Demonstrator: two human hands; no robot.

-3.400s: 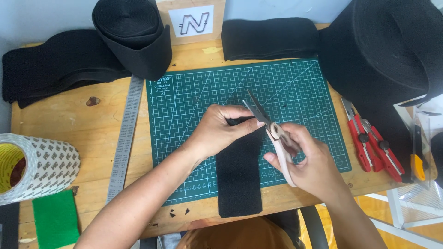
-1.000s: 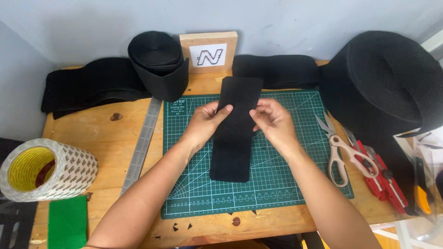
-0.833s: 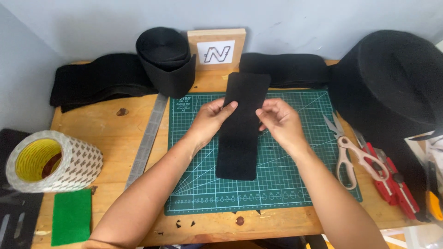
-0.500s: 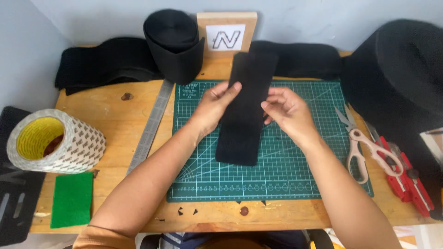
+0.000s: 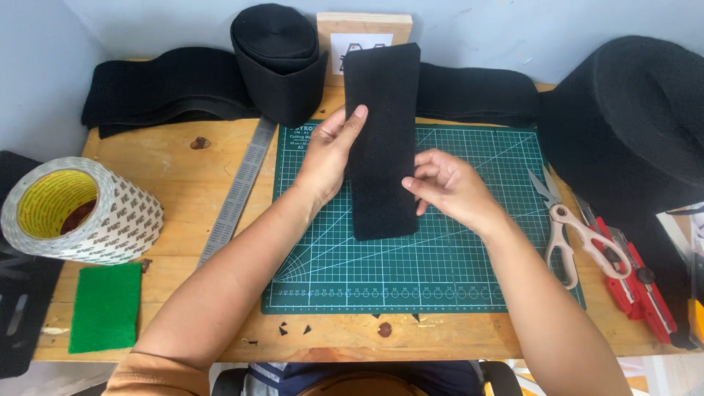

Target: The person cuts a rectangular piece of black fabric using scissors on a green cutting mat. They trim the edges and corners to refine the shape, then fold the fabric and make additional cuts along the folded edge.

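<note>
A long black fabric strip point(image 5: 381, 139) is held up above the green cutting mat point(image 5: 440, 271), its top end covering part of the wooden block at the back. My left hand point(image 5: 331, 150) grips the strip's left edge, thumb on its front. My right hand point(image 5: 447, 187) pinches the strip's right edge lower down. The strip's bottom end hangs over the mat's middle.
Scissors point(image 5: 568, 220) and a red utility knife point(image 5: 634, 286) lie right of the mat. A metal ruler point(image 5: 238, 191) lies left of it. A large tape roll point(image 5: 73, 209), a green felt piece point(image 5: 106, 308), black fabric rolls point(image 5: 279, 62) and a big roll point(image 5: 631, 125) surround the desk.
The scissors were put down to the right of the mat. Both hands took the strip by its edges and lifted it up and away toward the back of the desk.
</note>
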